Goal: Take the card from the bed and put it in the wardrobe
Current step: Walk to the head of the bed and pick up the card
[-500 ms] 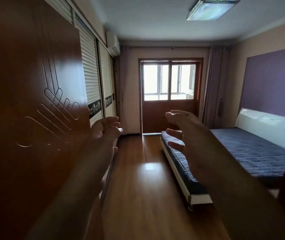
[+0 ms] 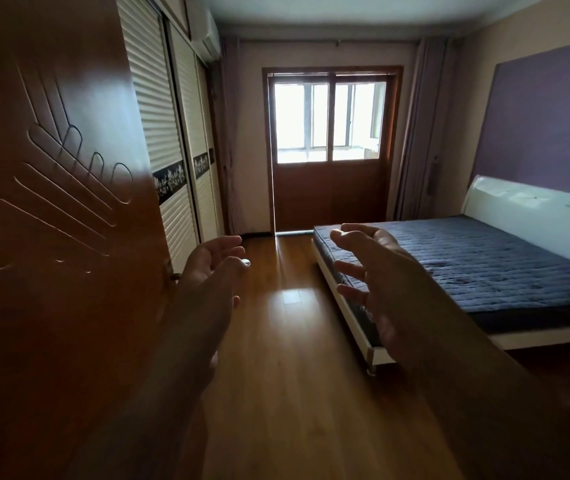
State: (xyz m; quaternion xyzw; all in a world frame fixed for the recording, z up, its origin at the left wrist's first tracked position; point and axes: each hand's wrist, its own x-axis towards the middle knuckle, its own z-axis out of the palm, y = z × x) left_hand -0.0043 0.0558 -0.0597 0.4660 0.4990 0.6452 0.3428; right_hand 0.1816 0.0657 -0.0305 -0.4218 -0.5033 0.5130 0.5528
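both hands were up and empty, fingers spread apart – the left hand (image 2: 212,261) by the brown door (image 2: 55,202), the right hand (image 2: 377,271) nearer the bed (image 2: 467,265). the card was not seen on the blue mattress – too small or hidden. the bed lay ahead and right, the wardrobe (image 2: 169,150) left

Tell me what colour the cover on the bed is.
Dark blue, quilted in rows, on the bed; the head view shows it.

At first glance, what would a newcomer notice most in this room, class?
Two empty, open hands reach forward mid-frame: the left hand beside a carved brown door, the right hand before the bed with its blue mattress at right. A bright window glows on the far wall.
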